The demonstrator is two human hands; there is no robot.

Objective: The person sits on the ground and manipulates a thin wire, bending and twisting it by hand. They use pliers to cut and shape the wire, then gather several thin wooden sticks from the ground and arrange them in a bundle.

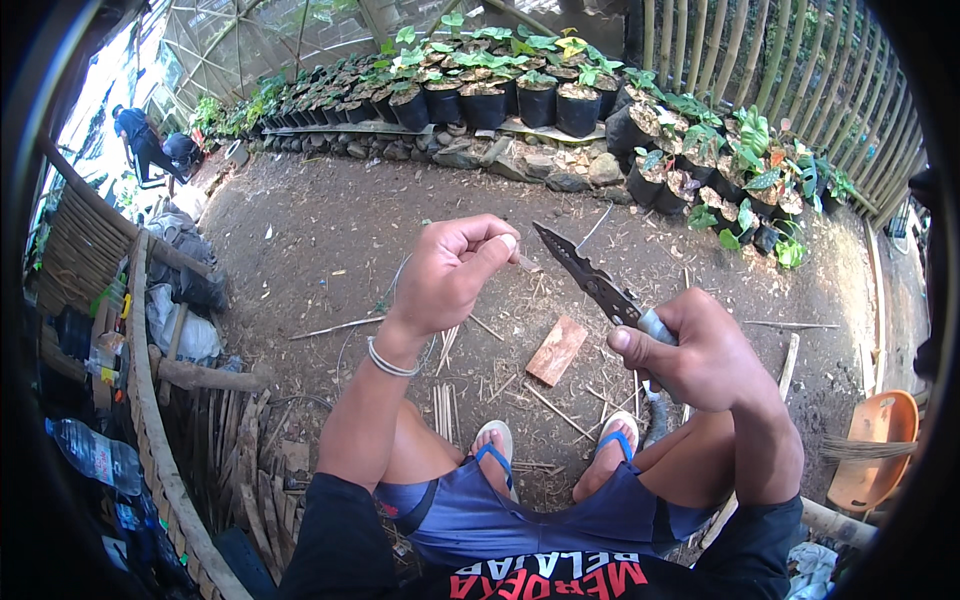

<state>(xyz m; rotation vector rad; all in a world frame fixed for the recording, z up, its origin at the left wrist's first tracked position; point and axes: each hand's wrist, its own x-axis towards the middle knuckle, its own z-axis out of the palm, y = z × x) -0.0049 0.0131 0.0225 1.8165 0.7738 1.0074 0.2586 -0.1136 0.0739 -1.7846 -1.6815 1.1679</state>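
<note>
My left hand (455, 268) is raised in front of me, its fingers pinched on a short thin stick piece (526, 263) that pokes out to the right. My right hand (700, 355) grips the grey handles of a pair of dark pliers (590, 280), whose pointed jaws angle up-left toward the stick piece, a small gap apart from it. Below the hands, on the dirt, lie a small reddish wooden block (557, 350) and several thin bamboo sticks (443, 405). My feet in blue-strapped sandals (497, 445) rest near them.
Black nursery pots with green plants (480, 95) line the far and right edges, before a bamboo fence (760, 50). An orange plastic chair (880, 440) stands at right. A woven bamboo bench with plastic bottles (95, 450) runs along the left. A person (140, 140) crouches far left.
</note>
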